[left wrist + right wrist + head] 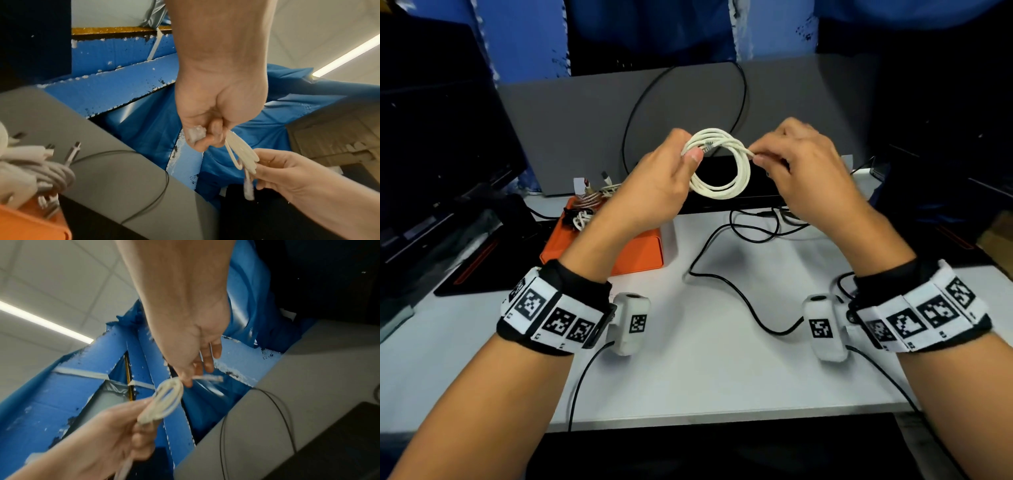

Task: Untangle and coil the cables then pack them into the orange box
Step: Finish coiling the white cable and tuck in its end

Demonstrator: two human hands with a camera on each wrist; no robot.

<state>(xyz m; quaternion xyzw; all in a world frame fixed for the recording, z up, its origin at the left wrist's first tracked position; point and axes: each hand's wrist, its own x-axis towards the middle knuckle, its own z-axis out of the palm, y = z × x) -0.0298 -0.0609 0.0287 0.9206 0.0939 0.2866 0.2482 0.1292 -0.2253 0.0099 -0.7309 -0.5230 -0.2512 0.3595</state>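
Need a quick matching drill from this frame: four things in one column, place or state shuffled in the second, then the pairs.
1. white cable
2. orange box
3. left hand
4. right hand

a. pinches the cable's free end
b. grips one side of the loops
c. coiled in loops, held above the desk
d. on the desk, other cables already in it

Pairs: 1-c, 2-d, 3-b, 4-a
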